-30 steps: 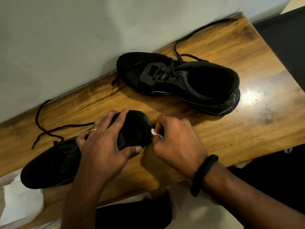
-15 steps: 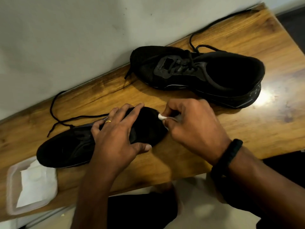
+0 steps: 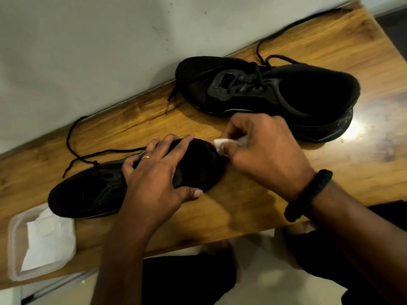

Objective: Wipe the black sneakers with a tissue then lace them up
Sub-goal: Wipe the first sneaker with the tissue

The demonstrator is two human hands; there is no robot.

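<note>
Two black sneakers lie on a wooden table [image 3: 253, 205]. The near sneaker [image 3: 88, 190] points its toe to the right, and my left hand [image 3: 158, 172] lies over its front part, pressing it down. My right hand [image 3: 262, 148] pinches a small folded white tissue [image 3: 220, 144] against the toe tip. The far sneaker [image 3: 275, 93] rests by the wall with its laces loose. A black lace [image 3: 72, 148] trails from the near sneaker across the table.
A clear plastic tray [image 3: 13, 245] with white tissues [image 3: 48, 241] sits at the table's front left corner. A pale wall [image 3: 110, 51] runs along the table's far edge. Below the front edge are my dark-clothed legs and a light floor.
My right hand with the tissue has shifted up along the near sneaker's toe. The left hand keeps its hold. The camera view has swung left, bringing the tissue tray into sight.
</note>
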